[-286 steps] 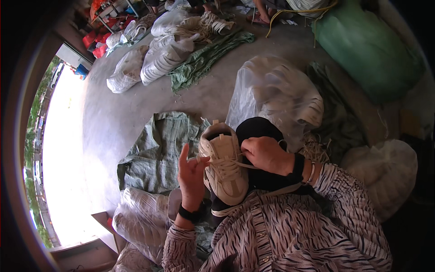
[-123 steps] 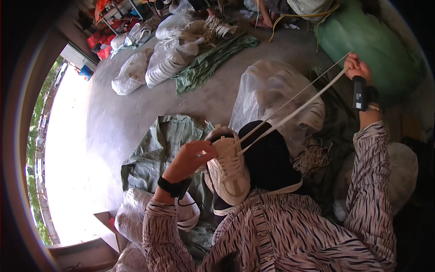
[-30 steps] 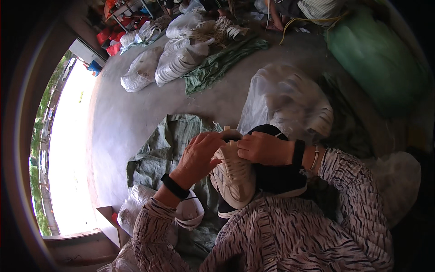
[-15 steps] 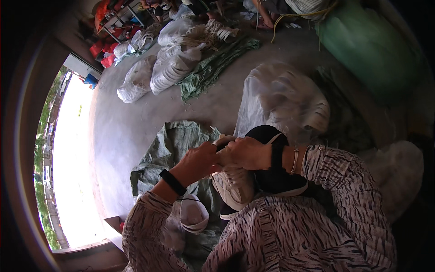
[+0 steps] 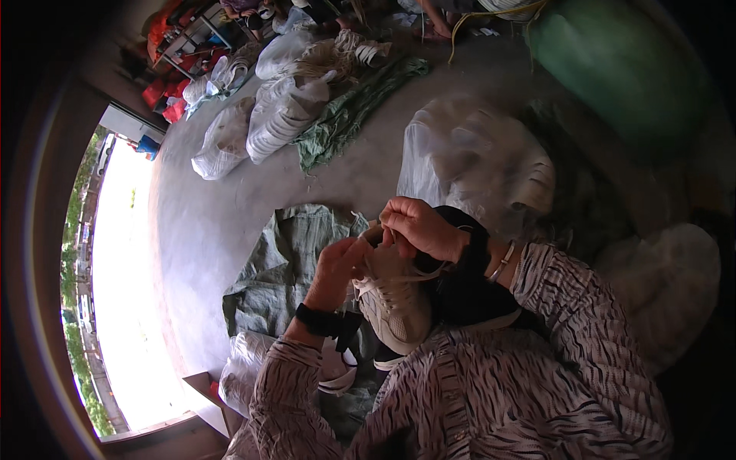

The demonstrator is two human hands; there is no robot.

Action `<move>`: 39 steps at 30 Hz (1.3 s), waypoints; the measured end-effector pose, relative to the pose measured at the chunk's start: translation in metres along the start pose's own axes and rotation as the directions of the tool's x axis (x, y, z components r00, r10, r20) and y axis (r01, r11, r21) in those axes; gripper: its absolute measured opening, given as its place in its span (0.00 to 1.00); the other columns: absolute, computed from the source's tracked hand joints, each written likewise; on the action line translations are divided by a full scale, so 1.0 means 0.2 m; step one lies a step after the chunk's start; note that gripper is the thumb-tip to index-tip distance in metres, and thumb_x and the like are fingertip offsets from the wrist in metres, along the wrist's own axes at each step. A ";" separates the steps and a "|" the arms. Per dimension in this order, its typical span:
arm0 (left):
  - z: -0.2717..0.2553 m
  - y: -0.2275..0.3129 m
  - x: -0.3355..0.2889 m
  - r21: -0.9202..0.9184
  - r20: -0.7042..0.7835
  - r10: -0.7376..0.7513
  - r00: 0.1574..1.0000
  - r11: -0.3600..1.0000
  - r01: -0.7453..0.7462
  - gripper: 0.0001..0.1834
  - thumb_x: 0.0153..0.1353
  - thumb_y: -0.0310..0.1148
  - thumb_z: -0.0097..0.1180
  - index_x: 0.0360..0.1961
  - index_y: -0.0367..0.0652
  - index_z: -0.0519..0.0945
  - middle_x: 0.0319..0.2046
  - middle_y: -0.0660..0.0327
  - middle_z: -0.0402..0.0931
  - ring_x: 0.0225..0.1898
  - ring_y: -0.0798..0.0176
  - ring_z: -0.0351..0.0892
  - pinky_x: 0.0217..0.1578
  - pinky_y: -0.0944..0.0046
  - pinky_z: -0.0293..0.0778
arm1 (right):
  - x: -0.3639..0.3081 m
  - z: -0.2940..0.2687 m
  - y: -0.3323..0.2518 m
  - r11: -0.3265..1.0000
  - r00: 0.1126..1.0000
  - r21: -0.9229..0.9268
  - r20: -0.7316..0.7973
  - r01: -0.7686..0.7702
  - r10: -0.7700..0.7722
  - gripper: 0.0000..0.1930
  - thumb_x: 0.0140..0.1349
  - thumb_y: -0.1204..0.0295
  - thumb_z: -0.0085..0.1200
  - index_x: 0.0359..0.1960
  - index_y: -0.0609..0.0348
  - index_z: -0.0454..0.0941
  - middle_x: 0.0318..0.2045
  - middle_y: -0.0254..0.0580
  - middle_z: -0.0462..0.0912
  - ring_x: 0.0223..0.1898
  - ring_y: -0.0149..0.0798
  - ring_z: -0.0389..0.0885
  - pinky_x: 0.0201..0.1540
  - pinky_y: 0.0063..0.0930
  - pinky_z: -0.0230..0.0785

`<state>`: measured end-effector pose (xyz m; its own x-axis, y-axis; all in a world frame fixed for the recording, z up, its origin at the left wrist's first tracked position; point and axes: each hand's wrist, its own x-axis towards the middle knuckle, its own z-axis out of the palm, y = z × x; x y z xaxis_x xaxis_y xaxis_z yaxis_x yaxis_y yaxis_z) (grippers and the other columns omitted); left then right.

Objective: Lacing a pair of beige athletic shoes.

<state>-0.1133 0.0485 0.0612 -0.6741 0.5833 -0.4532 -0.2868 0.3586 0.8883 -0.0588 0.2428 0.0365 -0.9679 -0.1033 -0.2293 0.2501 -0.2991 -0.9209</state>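
Observation:
A beige lace-up sneaker (image 5: 395, 303) rests toe toward me on my dark-clad lap, its collar pointing away. My left hand (image 5: 337, 268) is closed on the collar's left side. My right hand (image 5: 422, 228) pinches at the far end of the collar, fingers bent and pressed together; the fingertips are partly hidden. A thin pale lace (image 5: 422, 277) loops out from the shoe under my right wrist. Below my left wrist, a white shoe or shoe part (image 5: 337, 368) lies partly hidden behind a black wristband.
Green woven sacking (image 5: 268, 268) lies on the floor before me. A clear bag of pale shoe parts (image 5: 475, 161) stands ahead, and a big green sack (image 5: 613, 69) at the far right. More filled bags (image 5: 280, 115) lie farther off. A bright doorway (image 5: 126, 291) opens at left.
My right hand has lifted slightly and turned, its fingers now pinched at the collar. The left hand has shifted a little left and down. The lace loop now shows beside the shoe.

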 end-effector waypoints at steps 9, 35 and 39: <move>0.05 -0.16 -0.03 -0.240 -0.058 0.228 0.972 0.942 -0.235 0.10 0.65 0.36 0.48 0.36 0.42 0.76 0.32 0.69 0.74 0.34 0.76 0.72 0.33 0.74 0.68 | -0.02 0.19 0.13 0.914 0.959 -0.296 0.028 0.276 -0.281 0.08 0.59 0.74 0.54 0.39 0.63 0.73 0.21 0.30 0.74 0.25 0.25 0.75 0.30 0.18 0.69; -0.14 -0.21 -0.26 -0.462 -0.533 0.034 0.846 0.826 -0.324 0.13 0.66 0.38 0.46 0.41 0.39 0.76 0.18 0.72 0.58 0.19 0.77 0.55 0.20 0.73 0.54 | -0.16 -0.55 0.04 0.675 0.799 -0.734 -0.365 0.068 -0.478 0.05 0.58 0.73 0.48 0.26 0.59 0.69 0.20 0.43 0.76 0.22 0.44 0.75 0.26 0.35 0.66; -0.21 -0.27 -0.25 -0.517 -0.570 0.047 0.820 0.755 -0.402 0.14 0.66 0.39 0.47 0.43 0.39 0.76 0.22 0.71 0.65 0.24 0.77 0.61 0.25 0.72 0.58 | -0.12 -0.41 0.04 0.309 0.765 -0.951 -0.188 0.014 -0.615 0.03 0.56 0.75 0.49 0.27 0.60 0.70 0.23 0.51 0.76 0.28 0.55 0.76 0.30 0.43 0.67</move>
<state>-0.0923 -0.0308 0.0402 -0.9544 0.0802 -0.2876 -0.2974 -0.3408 0.8919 -0.0368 0.3208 0.0092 -0.8997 0.2835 0.3319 0.0380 0.8084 -0.5875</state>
